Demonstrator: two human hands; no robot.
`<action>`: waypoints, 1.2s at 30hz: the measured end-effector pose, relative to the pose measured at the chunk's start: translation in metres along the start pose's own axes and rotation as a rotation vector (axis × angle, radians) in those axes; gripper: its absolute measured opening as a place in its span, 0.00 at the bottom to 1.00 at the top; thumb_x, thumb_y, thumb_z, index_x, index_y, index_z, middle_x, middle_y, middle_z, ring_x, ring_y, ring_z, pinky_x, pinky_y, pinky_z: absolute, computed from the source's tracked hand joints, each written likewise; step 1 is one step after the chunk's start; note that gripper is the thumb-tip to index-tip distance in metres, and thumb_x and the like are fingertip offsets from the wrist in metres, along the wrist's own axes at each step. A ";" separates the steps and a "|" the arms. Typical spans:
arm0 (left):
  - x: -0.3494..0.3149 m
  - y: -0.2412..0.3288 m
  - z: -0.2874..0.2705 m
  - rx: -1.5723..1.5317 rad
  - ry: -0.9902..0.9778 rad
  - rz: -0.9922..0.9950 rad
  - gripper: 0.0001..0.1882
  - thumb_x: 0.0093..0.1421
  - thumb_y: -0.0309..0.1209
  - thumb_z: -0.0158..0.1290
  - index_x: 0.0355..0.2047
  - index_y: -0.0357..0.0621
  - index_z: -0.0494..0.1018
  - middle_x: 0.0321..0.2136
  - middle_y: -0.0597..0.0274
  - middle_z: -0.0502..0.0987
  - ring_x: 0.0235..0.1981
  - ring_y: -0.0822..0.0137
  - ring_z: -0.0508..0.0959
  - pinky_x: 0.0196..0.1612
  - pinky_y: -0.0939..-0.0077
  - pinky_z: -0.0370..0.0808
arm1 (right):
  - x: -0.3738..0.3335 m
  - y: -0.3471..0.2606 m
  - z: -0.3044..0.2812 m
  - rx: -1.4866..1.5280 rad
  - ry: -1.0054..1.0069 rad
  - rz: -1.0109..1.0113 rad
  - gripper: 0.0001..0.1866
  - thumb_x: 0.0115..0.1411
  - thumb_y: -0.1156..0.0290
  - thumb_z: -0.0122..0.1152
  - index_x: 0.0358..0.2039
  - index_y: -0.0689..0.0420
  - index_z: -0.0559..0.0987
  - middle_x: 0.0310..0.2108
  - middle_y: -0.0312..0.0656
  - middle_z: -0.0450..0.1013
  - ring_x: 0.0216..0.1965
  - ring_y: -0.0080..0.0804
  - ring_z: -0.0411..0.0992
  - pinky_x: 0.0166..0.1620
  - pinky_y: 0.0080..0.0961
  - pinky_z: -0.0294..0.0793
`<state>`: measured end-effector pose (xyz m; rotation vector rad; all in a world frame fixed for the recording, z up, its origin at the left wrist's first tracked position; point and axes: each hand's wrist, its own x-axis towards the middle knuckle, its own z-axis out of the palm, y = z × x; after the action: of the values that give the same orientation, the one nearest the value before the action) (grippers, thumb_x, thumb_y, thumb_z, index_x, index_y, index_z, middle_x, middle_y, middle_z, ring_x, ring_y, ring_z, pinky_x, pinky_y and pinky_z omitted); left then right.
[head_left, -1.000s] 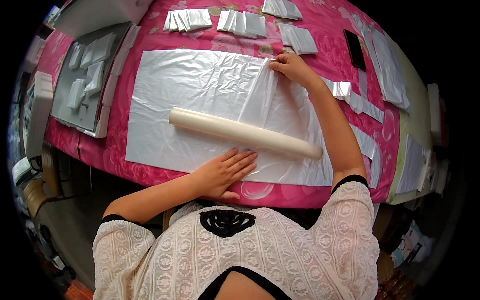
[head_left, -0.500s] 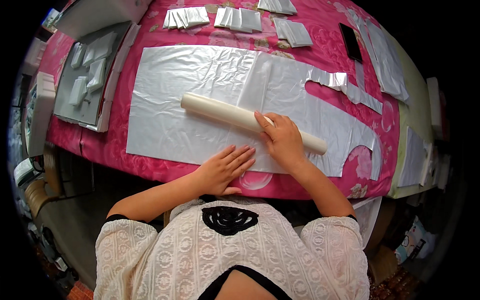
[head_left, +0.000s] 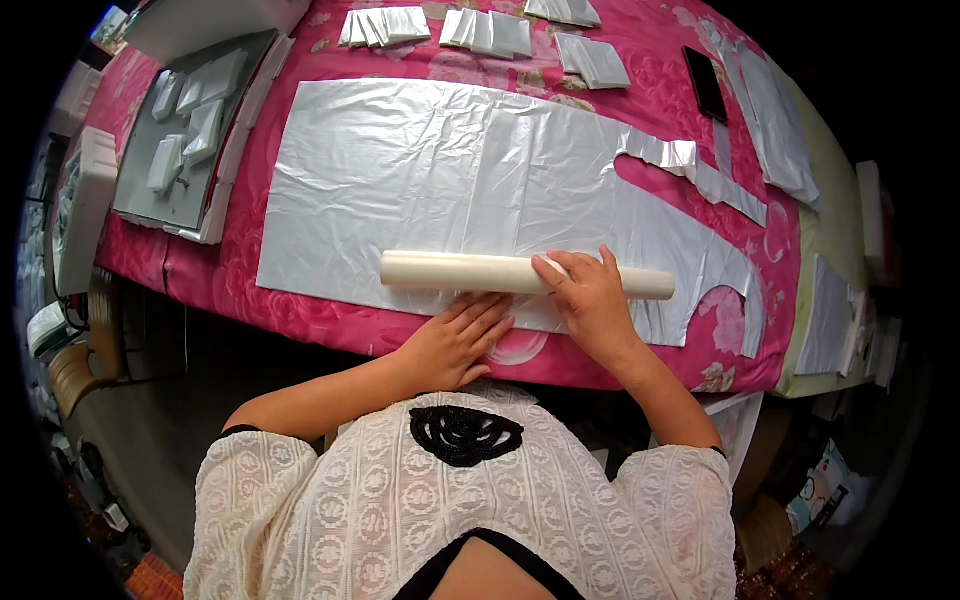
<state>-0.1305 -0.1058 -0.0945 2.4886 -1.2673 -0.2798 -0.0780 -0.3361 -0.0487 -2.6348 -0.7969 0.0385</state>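
Observation:
A white, glossy plastic sheet [head_left: 370, 170] lies spread in front of me, wide at the left, with curved cut-outs and strap-like ends at the right. It looks like a thin plastic apron. Across its near part rests a long cream tube [head_left: 450, 271], lying nearly level from left to right. My right hand [head_left: 590, 300] grips the tube right of its middle, thumb and fingers over its top. Flat on the near edge of the sheet lies my left hand [head_left: 460, 340], fingers stretched out, fingertips close under the tube; whether they touch it cannot be told.
Folded white plastic packets [head_left: 485, 35] stand in groups at the far side. A grey-topped tray [head_left: 140, 200] with more packets is at the left. A black phone [head_left: 704, 85] and more plastic sheets [head_left: 775, 140] lie far right. The pink flowered tablecloth [head_left: 330, 325] ends just before me.
The tube has come nearer to me, mostly at its left end, and turned from slanting to nearly level. My right hand moved slightly right with it; my left hand stayed almost in place.

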 end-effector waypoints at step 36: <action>-0.002 -0.048 -0.052 -0.479 0.612 0.082 0.37 0.34 0.46 0.67 0.42 0.39 0.70 0.42 0.56 0.75 0.41 0.58 0.75 0.46 0.65 0.71 | 0.041 -0.008 0.054 0.408 0.185 -0.230 0.18 0.40 0.81 0.59 0.37 0.60 0.77 0.37 0.41 0.74 0.39 0.39 0.71 0.41 0.31 0.72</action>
<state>-0.0791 -0.0671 -0.0644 1.8931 -0.9062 0.1763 -0.0554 -0.2890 -0.0921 -2.1198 -0.9131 -0.0938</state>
